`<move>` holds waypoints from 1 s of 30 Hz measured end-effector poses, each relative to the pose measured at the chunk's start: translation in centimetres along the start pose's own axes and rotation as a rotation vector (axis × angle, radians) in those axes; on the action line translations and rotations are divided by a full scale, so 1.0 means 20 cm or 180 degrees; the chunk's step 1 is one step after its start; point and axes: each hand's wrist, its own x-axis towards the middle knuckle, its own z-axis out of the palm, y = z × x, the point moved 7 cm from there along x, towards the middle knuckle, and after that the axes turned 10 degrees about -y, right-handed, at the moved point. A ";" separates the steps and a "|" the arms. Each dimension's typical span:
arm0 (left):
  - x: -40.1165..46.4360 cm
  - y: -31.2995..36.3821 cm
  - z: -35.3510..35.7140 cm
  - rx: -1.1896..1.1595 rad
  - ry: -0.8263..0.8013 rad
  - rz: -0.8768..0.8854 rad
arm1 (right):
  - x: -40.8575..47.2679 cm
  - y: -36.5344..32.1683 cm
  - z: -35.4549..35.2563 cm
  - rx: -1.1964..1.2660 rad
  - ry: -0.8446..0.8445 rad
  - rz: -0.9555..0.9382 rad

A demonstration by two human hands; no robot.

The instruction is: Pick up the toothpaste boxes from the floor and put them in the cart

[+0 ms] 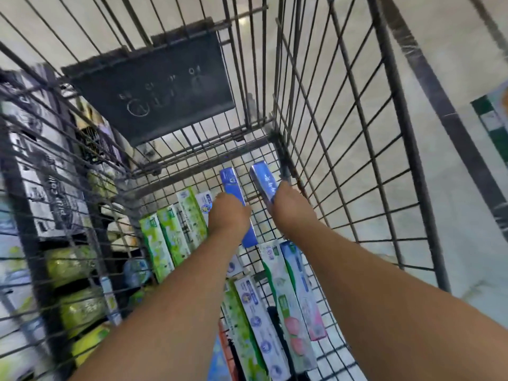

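Observation:
Both my arms reach down into the wire cart (343, 149). My left hand (229, 215) grips a blue toothpaste box (233, 185) that runs lengthwise under it, low over the cart's mesh floor. My right hand (291, 207) holds a second blue toothpaste box (264, 178) by its near end, close to the cart's far right corner. Several other toothpaste boxes lie on the cart floor: green ones (170, 237) to the left and white, green and pink ones (291, 306) between my forearms.
A dark plastic flap (154, 92) hangs on the cart's far wall. Shelves with packaged goods (49, 188) stand beyond the cart's left side. Pale tiled floor (453, 202) shows through the right wall, with a green-and-white item (494, 119) at the right edge.

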 end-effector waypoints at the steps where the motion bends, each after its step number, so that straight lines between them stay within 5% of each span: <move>1: 0.00 0.00 0.01 0.0027 -0.0015 -0.0001 | 0.00 -0.01 0.02 0.0046 -0.0054 -0.0027; 17: -0.15 -0.04 0.01 -0.0014 -0.0302 0.0493 | -0.12 -0.08 0.02 -0.0003 -0.0285 -0.0127; 25: -0.64 -0.14 -0.39 0.1035 -0.0810 0.0608 | -0.59 -0.18 -0.26 -0.0926 -0.0442 -0.0360; 30: -1.01 -0.21 -0.67 0.1294 -0.0606 0.0612 | -0.92 -0.34 -0.39 -0.1234 -0.0419 -0.0684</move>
